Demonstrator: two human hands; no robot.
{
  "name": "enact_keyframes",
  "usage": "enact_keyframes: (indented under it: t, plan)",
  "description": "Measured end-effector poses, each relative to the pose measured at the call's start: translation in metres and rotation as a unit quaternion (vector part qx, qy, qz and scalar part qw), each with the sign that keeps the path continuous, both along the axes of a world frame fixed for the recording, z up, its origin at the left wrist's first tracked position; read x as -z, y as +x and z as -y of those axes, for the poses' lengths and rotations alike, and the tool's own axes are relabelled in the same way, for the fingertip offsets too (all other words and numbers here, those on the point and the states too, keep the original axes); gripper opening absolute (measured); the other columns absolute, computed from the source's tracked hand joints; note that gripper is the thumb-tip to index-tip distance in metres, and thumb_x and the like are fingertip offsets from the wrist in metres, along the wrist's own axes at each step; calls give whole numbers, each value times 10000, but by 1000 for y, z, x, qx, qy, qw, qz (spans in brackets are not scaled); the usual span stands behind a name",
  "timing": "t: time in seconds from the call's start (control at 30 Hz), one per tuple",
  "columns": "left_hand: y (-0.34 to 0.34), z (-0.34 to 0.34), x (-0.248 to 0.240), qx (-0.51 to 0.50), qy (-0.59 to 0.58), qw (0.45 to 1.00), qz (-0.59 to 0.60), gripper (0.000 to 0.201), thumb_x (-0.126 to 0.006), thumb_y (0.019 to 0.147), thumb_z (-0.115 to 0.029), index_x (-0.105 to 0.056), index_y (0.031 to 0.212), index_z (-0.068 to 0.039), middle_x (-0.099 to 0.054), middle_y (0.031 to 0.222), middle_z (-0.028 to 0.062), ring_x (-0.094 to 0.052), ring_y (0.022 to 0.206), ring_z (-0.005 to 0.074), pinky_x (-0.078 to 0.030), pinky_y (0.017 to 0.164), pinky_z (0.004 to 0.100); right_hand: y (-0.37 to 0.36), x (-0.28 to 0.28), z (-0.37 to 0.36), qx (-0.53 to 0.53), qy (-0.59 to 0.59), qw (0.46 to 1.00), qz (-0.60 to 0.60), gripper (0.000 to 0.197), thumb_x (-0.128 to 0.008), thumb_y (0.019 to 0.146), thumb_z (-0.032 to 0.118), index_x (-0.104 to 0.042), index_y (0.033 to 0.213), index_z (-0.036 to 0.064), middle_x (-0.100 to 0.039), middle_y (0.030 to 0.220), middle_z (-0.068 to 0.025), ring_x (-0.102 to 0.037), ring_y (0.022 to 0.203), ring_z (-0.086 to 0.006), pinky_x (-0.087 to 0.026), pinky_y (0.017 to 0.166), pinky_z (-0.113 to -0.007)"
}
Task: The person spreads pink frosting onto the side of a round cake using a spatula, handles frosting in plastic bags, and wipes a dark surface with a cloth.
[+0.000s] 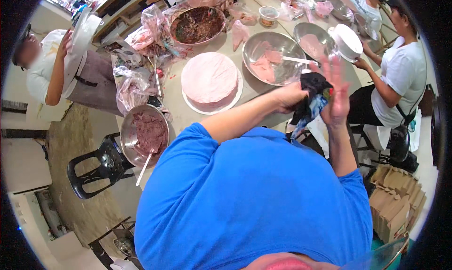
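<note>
A room is shared with co-workers, where a worn floor point(66, 147) is seen at left. The tabletop point(172, 100) is pale, flecked with red, and much of its far left part is covered by crumpled plastic point(132, 86). One white round piece point(84, 39) is held up by a co-worker point(47, 77) at left, and another point(347, 41) is held tilted by a co-worker point(398, 69) at right, perhaps so that its side can be seen. A black chair point(101, 166) is set near the tabletop. Bowls are ringed around the cake point(210, 77), presumably for easy reach: a dark mixture point(197, 27) is held in one beyond it, pink cream point(263, 68) in one to its right, brownish cream point(149, 132) in one to its left. The pink-coated cake is seated on a white board point(204, 111), likely so that it can be shifted untouched. Spatulas point(299, 60) are leaned on rims, probably to leave their handles clean. The cloth point(314, 85), black with a blue patterned part, is bunched between the hands, clear of the cake, perhaps to spare its coating. It is grasped by the left hand point(291, 98); the fingers of the right hand point(335, 102) are spread and released, and whether the cloth is touched by that palm cannot be told.
</note>
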State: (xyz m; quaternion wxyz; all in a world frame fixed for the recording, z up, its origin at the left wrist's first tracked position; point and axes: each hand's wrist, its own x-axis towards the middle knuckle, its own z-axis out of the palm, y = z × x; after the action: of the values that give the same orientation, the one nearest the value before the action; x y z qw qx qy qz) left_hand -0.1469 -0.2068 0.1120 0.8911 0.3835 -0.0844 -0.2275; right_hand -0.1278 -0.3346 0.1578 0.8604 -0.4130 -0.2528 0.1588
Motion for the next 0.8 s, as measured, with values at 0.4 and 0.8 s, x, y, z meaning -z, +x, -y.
enact_keyframes:
  t: [0.4,0.8]
  plan:
    - [14,-5,48,-112,21,987,114,390,-450,867,-197,-431,1217,-27,-504,1178,138,-483,1088,235,-405,912,338,-23,2,-43,163,-251,906,298,706,-281,863,547,-105,1380,100,-26,1438,-133,-93,1305,-279,-106,1041,-401]
    - [16,-27,8,-330,329,824,322,487,-357,868,-203,-258,1308,-19,-284,1350,125,-277,1242,206,-215,1031,314,-32,18,-30,0,-196,977,-86,605,-359,885,479,-269,1321,70,-334,1310,-130,-412,1148,-226,-344,945,-348]
